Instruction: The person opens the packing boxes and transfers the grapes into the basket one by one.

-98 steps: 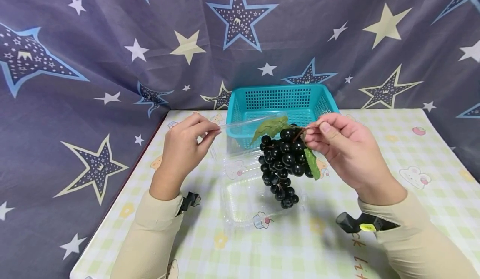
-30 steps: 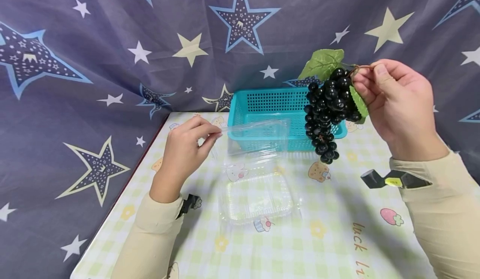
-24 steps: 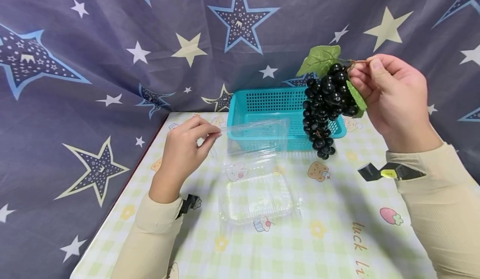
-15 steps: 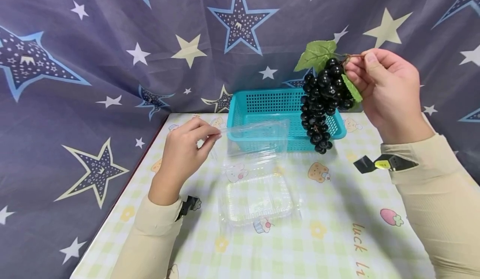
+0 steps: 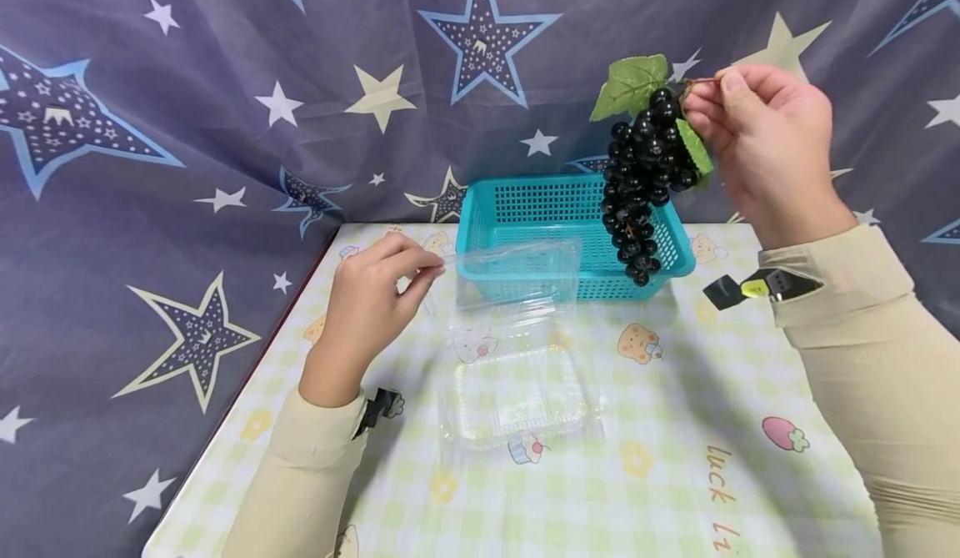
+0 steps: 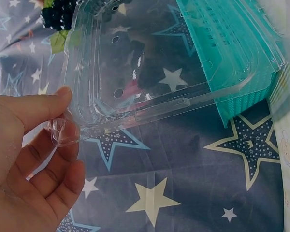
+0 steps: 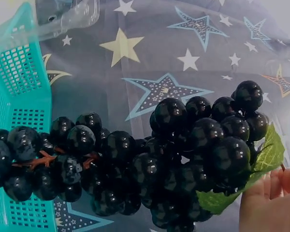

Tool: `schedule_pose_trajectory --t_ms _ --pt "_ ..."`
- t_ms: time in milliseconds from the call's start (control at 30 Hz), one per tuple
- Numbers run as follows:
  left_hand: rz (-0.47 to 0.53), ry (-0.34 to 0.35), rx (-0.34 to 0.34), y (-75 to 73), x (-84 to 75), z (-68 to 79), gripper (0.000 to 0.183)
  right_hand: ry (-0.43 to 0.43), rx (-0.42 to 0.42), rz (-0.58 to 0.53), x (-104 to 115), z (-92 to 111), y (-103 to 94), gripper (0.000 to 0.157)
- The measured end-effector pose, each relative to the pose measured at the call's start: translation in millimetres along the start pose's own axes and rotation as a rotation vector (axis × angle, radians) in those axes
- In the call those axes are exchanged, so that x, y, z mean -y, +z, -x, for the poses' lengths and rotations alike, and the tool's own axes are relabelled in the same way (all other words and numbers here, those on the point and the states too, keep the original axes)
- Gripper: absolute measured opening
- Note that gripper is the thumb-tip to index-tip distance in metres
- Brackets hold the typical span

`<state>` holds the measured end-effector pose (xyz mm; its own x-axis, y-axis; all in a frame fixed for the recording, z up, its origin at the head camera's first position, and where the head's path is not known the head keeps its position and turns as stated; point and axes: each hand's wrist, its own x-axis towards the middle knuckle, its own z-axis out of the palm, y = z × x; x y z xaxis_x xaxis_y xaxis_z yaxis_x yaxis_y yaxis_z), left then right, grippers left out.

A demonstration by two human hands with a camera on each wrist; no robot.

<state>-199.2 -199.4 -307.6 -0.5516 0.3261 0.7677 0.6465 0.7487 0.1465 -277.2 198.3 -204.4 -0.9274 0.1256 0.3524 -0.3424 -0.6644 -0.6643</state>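
Observation:
A bunch of black grapes (image 5: 645, 158) with green leaves hangs by its stem from my right hand (image 5: 772, 141), thumb and fingers pinching the brown stem. The bunch hangs over the right end of the teal basket (image 5: 570, 195). In the right wrist view the grapes (image 7: 174, 159) fill the foreground. My left hand (image 5: 375, 299) pinches a corner of the raised lid (image 5: 517, 270) of a clear plastic clamshell box, its base (image 5: 517, 395) lying on the table. The left wrist view shows the lid (image 6: 150, 104) between thumb (image 6: 43, 106) and fingers.
The basket stands at the table's back edge, partly behind the lid. A checked cloth with cartoon prints (image 5: 630, 500) covers the table. A dark star-patterned curtain (image 5: 300, 41) hangs behind and to the left.
The right hand has lifted the grapes from over the clear box, up and right, then higher and slightly left over the basket. The left hand keeps its hold on the lid.

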Motion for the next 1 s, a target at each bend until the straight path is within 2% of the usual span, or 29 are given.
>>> schedule_pose_trajectory --t_ms 233,467,800,1000 --pt "0.0 0.001 0.003 -0.7 1.3 -0.9 0.007 -0.037 0.004 0.079 -6 -11 2.0 0.016" --pt "0.003 0.0 0.01 0.9 1.5 0.3 0.005 0.019 -0.009 0.144 -14 -16 -0.8 0.014" --pt "-0.004 0.0 0.007 1.3 1.5 1.1 0.005 0.079 0.037 0.257 -31 -9 -4.4 0.017" --pt "-0.007 -0.001 0.006 0.6 0.4 0.5 0.006 0.105 0.099 0.319 -45 -1 -6.0 0.019"
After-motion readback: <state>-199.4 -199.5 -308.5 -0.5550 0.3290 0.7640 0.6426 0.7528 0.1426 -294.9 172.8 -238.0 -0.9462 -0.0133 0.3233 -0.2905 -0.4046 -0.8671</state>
